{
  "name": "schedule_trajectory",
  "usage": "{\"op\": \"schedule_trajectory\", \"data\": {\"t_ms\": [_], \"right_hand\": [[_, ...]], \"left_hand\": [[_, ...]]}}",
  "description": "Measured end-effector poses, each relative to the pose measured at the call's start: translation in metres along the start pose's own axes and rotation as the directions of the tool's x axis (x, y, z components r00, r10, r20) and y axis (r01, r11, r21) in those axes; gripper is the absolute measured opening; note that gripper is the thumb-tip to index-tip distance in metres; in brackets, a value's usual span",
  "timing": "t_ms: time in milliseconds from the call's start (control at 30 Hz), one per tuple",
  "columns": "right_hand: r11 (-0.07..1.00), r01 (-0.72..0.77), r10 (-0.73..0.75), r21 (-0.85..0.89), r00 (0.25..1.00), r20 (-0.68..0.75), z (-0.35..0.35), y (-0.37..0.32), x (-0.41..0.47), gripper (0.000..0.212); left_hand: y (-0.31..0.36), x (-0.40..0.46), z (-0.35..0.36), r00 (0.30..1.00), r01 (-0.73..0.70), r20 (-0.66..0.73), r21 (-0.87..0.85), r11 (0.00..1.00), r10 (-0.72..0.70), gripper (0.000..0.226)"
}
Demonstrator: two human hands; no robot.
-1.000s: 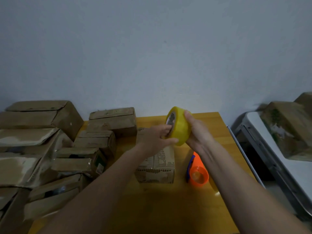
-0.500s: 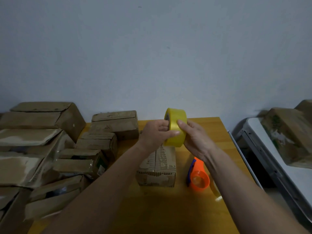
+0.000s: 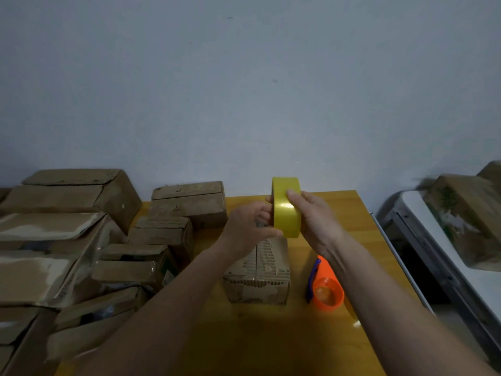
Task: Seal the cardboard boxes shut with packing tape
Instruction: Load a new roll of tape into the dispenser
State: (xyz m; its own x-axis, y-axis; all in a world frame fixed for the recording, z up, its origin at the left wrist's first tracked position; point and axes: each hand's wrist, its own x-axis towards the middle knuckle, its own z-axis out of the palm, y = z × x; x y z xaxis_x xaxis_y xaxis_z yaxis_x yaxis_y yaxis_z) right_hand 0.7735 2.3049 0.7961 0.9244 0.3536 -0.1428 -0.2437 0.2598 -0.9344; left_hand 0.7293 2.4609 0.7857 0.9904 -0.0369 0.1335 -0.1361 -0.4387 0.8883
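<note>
One yellow tape roll (image 3: pixel 286 210), one orange dispenser (image 3: pixel 326 290), two hands, roughly a dozen cardboard boxes (image 3: pixel 189 204).

No text, brand or number is legible: the cardboard box (image 3: pixel 257 272) on the table carries rows of dark print too blurred to read, and the rear box (image 3: pixel 189 203) by the wall bears faint handwritten marks on its top that cannot be made out.

Tape roll (image 3: pixel 286 210) above box (image 3: pixel 257 278)
</note>
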Motion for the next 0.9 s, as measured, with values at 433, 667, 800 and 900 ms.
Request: {"op": "schedule_trajectory", "data": {"t_ms": [433, 667, 800, 900], "right_hand": [[0.998, 0.021, -0.008, -0.054, 0.974, 0.227, -0.004, 0.004, -0.011, 0.05], [1.0, 0.004, -0.004, -0.001, 0.998, 0.066, 0.005, 0.004, -0.007, 0.053], [0.999, 0.03, -0.029, -0.042, 0.999, 0.016, 0.008, 0.003, -0.006, 0.05], [0.993, 0.035, -0.035, -0.109, 0.999, -0.001, 0.009, 0.0, -0.006, 0.053]], "left_hand": [[0.002, 0.003, -0.013, 0.981, 0.192, 0.07, -0.467, 0.863, -0.181, 0.037], [0.002, 0.002, -0.012, 0.986, 0.164, 0.058, -0.462, 0.872, -0.155, 0.077], [0.006, 0.002, -0.012, 0.988, 0.152, 0.051, -0.459, 0.875, -0.145, 0.076], [0.008, 0.001, -0.015, 0.989, 0.145, 0.065, -0.46, 0.876, -0.13, 0.073]]}}
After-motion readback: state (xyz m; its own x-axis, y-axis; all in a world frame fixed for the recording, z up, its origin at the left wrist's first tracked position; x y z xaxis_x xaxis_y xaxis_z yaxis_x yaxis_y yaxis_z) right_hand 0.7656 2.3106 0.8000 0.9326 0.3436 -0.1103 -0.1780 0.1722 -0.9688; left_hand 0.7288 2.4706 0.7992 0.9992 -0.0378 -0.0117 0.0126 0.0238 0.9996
